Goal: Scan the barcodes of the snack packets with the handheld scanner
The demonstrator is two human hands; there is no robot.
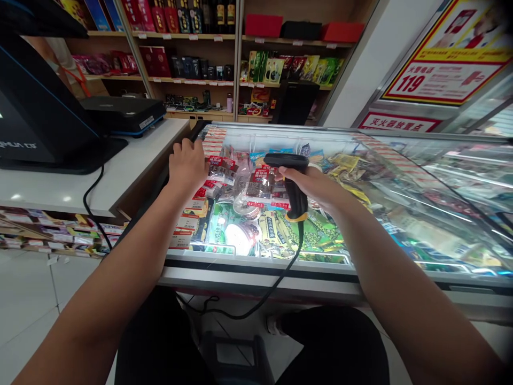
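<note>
My right hand [316,187] is closed around a black barcode scanner [297,200] with a yellow handle end. Its head points left, and a black cable hangs from the handle. Fingers curled, my left hand [187,164] is at the left end of the freezer, its thumb side against a clear plastic packet [221,169] with a red label; the exact grip is hidden. Between my hands, a second clear packet with a red label [260,184] lies over the freezer's glass top, just left of the scanner. Frozen goods show through the glass below.
A chest freezer [264,275] stretches right in front of my knees. To the left, a white counter [80,190] carries a checkout terminal [36,107] and a black scale [124,109]. Stocked shelves [184,37] stand behind. A dark stool [234,353] is below.
</note>
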